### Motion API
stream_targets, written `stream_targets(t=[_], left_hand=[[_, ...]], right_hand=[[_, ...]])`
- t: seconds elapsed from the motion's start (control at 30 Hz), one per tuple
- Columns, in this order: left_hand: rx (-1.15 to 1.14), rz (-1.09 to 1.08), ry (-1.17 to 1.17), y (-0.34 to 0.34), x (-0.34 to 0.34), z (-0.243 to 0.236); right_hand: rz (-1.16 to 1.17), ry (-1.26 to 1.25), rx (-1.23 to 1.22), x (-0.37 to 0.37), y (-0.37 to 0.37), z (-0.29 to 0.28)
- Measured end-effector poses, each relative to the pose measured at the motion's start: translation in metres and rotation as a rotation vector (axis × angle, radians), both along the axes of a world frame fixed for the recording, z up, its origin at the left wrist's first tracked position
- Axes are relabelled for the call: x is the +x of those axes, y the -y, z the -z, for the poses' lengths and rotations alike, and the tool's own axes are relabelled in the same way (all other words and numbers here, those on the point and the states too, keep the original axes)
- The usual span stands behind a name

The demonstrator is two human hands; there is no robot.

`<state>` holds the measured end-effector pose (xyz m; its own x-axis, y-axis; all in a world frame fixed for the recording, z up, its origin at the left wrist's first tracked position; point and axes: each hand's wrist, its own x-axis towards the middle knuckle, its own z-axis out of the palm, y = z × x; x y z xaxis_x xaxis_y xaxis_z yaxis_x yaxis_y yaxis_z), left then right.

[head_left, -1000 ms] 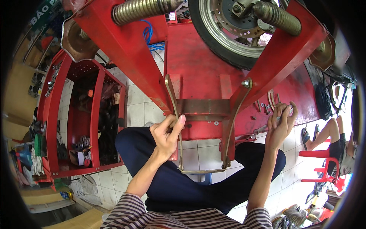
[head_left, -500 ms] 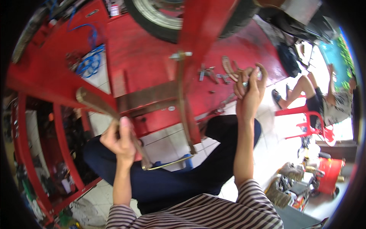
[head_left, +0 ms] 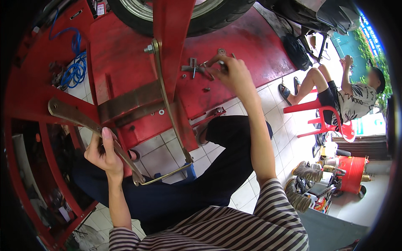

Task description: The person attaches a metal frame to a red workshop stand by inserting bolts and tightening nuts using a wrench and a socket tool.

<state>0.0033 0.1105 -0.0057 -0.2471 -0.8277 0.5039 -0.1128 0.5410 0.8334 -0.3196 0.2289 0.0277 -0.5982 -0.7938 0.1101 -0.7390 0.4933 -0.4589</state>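
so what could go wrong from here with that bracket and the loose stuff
1. The bracket has its left arm's upper end free, with the left hand holding that arm; if the grip slips, it might swing or drop.
2. The right hand is close to loose parts on the red table, so a careless brush could scatter them.
3. Two small washers lie near the table's edge and might get knocked off.
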Motion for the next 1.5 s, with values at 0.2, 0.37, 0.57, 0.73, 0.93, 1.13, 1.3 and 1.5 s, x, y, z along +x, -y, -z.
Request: stream_targets(t=[0.2,0.37,0.57,0.73,0.93,1.13,1.3,1.5], left_hand=[[0.031,0.003,-0.02,-0.002,0.0,0.001],[-0.001,0.011,0.025,-0.003,-0.003,-0.002],[-0.007,0.004,0.074,0.001,0.006,0.005],[0.065,-0.015,0.074,-0.002,0.01,-0.004],[-0.036,0.005,0.116,0.004,0.01,-0.016],[0.052,-0.015,0.124,0.0,0.007,-0.014],[0.02,-0.034,0.142,0.003,0.002,-0.008],[-0.019,-0.041,0.171,0.001,0.0,-0.009]], right_hand=[[-0.166,-0.108,0.041,0.002,0.024,0.028],[-0.133,-0.153,0.076,-0.004,0.021,0.035],[-0.182,-0.146,0.122,0.0,0.03,0.032],[-0.161,-0.211,0.192,0.011,0.028,0.016],[-0.184,-0.161,0.063,0.01,0.02,0.02],[-0.138,-0.202,-0.021,0.016,0.012,0.01],[-0.063,-0.079,-0.003,0.022,0.012,-0.008],[-0.004,-0.077,-0.204,0.021,0.012,-0.011]])
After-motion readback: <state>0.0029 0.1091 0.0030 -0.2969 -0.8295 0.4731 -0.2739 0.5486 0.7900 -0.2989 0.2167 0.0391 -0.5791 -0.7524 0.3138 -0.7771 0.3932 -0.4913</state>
